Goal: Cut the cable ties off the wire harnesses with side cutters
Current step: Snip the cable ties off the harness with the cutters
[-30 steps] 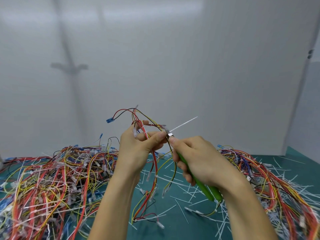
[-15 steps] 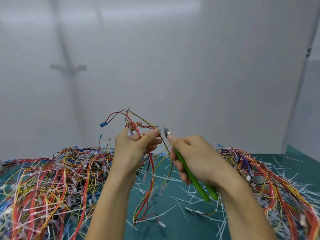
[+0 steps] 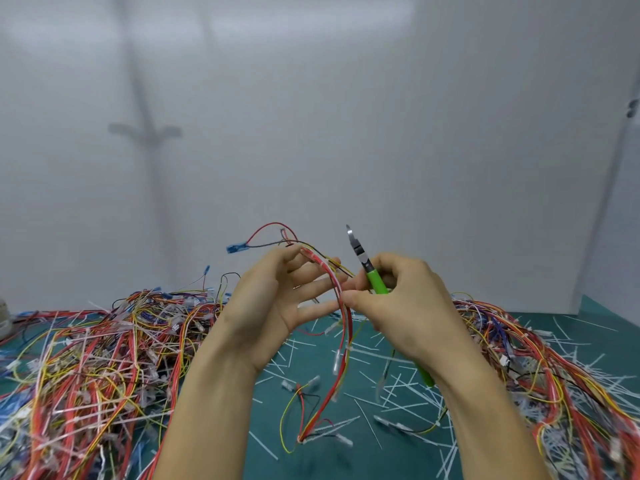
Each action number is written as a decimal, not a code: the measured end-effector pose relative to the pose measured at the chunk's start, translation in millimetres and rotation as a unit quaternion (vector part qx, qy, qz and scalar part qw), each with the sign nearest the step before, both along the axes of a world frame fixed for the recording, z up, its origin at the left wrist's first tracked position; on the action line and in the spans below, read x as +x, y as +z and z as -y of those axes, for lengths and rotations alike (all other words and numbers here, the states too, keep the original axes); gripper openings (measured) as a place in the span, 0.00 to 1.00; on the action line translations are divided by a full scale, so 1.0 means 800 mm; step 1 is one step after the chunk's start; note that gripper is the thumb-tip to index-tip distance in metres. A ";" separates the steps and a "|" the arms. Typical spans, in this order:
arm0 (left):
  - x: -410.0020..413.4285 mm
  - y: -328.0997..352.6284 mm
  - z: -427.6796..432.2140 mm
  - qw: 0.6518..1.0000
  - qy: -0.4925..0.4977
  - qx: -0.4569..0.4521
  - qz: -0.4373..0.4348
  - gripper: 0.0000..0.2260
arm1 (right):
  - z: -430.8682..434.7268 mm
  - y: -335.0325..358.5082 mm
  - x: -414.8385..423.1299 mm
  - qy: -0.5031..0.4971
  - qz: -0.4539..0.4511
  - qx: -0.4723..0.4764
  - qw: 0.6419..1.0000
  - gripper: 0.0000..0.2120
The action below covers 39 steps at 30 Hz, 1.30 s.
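My left hand (image 3: 273, 306) is raised above the table, its fingers spread and fairly straight. A wire harness (image 3: 341, 327) of red, yellow and black wires lies across those fingers and hangs down to the mat. A blue connector (image 3: 235, 248) sticks out at its upper left. My right hand (image 3: 405, 306) grips the green-handled side cutters (image 3: 375, 282), whose metal jaws point up and lean slightly left, away from the wires. The right thumb tip touches the red wires beside the left fingertips.
A large tangle of tied harnesses (image 3: 86, 368) covers the table's left side, and another pile (image 3: 540, 368) lies on the right. Several cut white cable ties (image 3: 391, 382) litter the green mat (image 3: 277, 420) between them. A white wall stands close behind.
The left hand has loosened from a pinch to spread fingers. The right hand has tipped the cutters' jaws upward, off the harness. The white tie tail seen a second ago is gone.
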<state>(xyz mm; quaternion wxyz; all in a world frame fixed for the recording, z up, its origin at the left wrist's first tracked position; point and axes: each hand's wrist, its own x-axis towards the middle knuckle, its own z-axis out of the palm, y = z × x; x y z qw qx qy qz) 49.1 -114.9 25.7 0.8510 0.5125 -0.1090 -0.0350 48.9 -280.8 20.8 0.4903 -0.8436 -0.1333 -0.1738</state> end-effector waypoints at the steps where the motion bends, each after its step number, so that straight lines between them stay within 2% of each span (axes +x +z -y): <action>1: 0.000 0.000 0.000 1.000 -0.017 -0.009 0.005 0.15 | 0.000 0.000 0.000 0.000 -0.002 -0.001 1.000 0.09; 4: 0.000 -0.001 0.002 1.000 -0.013 0.019 0.018 0.18 | 0.003 0.001 0.000 0.034 -0.015 0.034 0.999 0.08; 8: -0.001 -0.002 0.017 0.973 0.092 0.212 0.023 0.20 | 0.002 0.002 -0.002 0.076 -0.007 0.093 0.993 0.10; 10: 0.000 -0.004 0.023 0.960 0.100 0.259 0.037 0.21 | -0.001 0.003 -0.002 0.089 -0.006 0.127 0.988 0.10; 12: 0.001 -0.005 0.025 0.959 0.081 0.267 0.055 0.21 | 0.000 0.004 -0.003 0.100 -0.001 0.172 0.980 0.09; 16: 0.005 -0.005 0.015 0.950 0.020 0.303 0.077 0.27 | 0.006 0.010 -0.006 0.110 0.029 0.258 0.959 0.09; 19: -0.003 -0.005 0.010 0.939 -0.021 0.317 0.130 0.23 | 0.011 0.013 -0.007 0.095 0.041 0.317 0.943 0.11; 21: -0.004 -0.009 0.011 0.928 0.019 0.332 0.169 0.16 | 0.016 0.013 -0.007 0.091 0.041 0.332 0.938 0.11; 24: -0.004 -0.010 0.015 0.925 0.069 0.332 0.169 0.15 | 0.022 0.014 -0.008 0.085 0.039 0.354 0.931 0.10; 28: -0.012 -0.007 0.016 0.903 -0.037 0.391 0.174 0.11 | 0.026 0.016 -0.008 0.074 0.037 0.390 0.917 0.12; 31: -0.011 -0.008 0.021 0.879 -0.026 0.433 0.199 0.10 | 0.027 0.016 -0.008 0.071 0.032 0.385 0.919 0.12; 34: -0.009 -0.009 0.025 0.887 -0.013 0.416 0.201 0.03 | 0.029 0.014 -0.006 0.075 0.026 0.371 0.925 0.12; 39: -0.012 -0.008 0.016 0.929 -0.020 0.329 0.169 0.04 | 0.036 0.013 -0.003 0.067 0.025 0.328 0.942 0.09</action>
